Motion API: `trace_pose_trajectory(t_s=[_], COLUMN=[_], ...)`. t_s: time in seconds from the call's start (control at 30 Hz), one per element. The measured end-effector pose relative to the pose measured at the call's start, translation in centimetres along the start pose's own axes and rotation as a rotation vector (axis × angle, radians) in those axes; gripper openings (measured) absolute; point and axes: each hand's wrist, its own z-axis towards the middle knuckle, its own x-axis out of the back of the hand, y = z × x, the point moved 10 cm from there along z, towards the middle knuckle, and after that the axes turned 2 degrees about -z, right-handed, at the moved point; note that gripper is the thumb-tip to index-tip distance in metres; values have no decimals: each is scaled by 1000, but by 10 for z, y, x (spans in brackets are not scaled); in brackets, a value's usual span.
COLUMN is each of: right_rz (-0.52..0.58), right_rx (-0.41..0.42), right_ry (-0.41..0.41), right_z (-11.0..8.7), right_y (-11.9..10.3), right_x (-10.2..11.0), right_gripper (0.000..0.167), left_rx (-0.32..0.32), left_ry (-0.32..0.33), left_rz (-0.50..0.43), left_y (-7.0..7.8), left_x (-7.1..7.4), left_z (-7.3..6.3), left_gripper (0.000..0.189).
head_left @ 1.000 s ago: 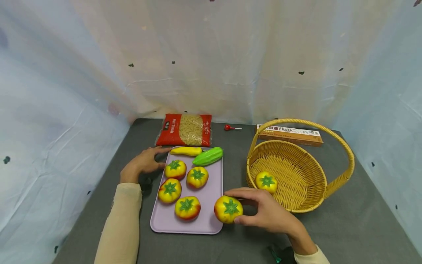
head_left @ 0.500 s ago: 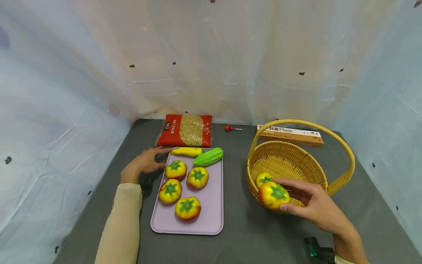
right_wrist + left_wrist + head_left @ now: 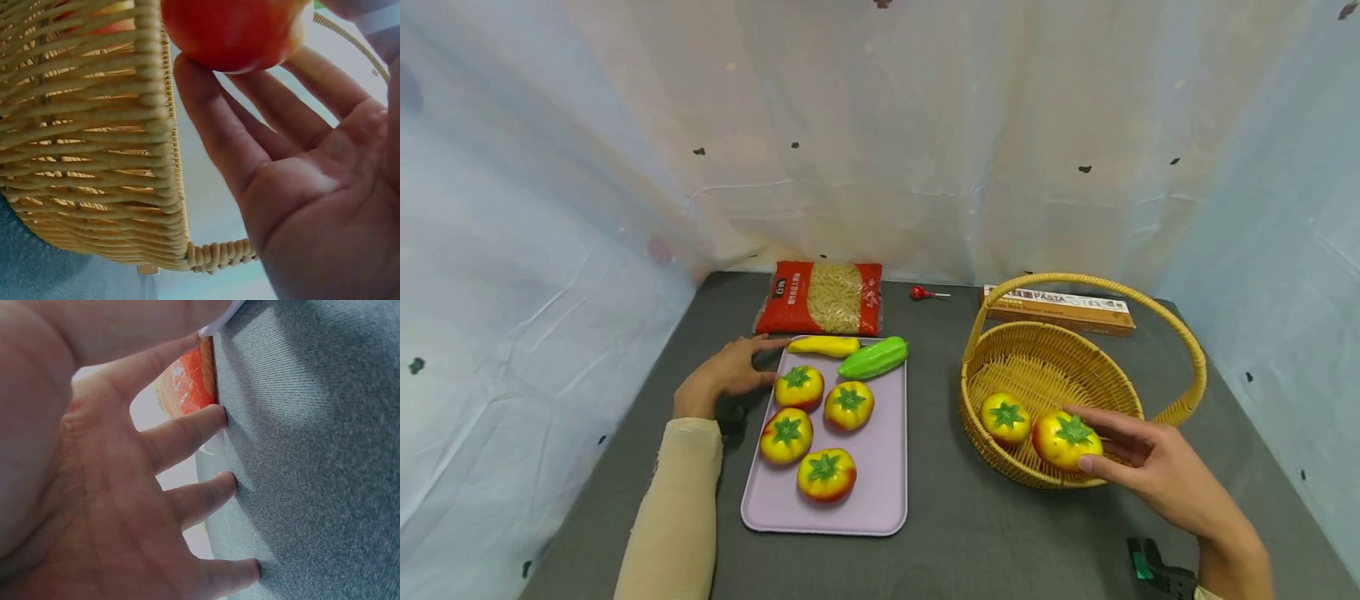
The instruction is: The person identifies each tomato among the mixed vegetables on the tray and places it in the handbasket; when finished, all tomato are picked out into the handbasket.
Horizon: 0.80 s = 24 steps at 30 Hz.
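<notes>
In the head view, my right hand point(image 3: 1165, 471) grips a yellow-red toy persimmon point(image 3: 1057, 442) between thumb and fingers. It is over the near side of the round wicker basket point(image 3: 1131, 396). In the right wrist view, this persimmon point(image 3: 237, 31) is above the basket's rim point(image 3: 150, 94). Another persimmon point(image 3: 1004, 418) lies inside the basket, just left of the held one. My left hand point(image 3: 726, 377) rests at the upper left edge of a lilac tray point(image 3: 880, 492). The left wrist view has its fingers point(image 3: 187, 434) spread, with several fingertips on the grey cloth.
The tray holds several persimmons point(image 3: 826, 475), a yellow pepper-like vegetable point(image 3: 823, 346) and a green cucumber-like one point(image 3: 874, 358). Behind stand a red pasta bag point(image 3: 820, 296), a lollipop point(image 3: 919, 292) and a pasta box point(image 3: 1060, 312). The basket's tall handle point(image 3: 1195, 367) arches over it.
My right hand has carried the persimmon from the tray's right edge rightward to the basket, and is now slightly farther right than half a second ago. My left hand has stayed put.
</notes>
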Motion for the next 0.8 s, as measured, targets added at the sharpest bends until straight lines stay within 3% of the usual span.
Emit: trace_pose_trajectory(t_s=[0.33, 0.8], right_rz=[18, -46], right_rx=[-152, -80], right_ry=[-125, -126], right_z=[15, 49], right_y=[12, -2], right_x=[-20, -40], right_gripper=[49, 51], left_rx=[-12, -2], left_ry=[3, 8], left_rz=[-12, -6], left_y=[1, 0], left_x=[-1, 0], left_z=[-2, 0], left_gripper=[74, 75])
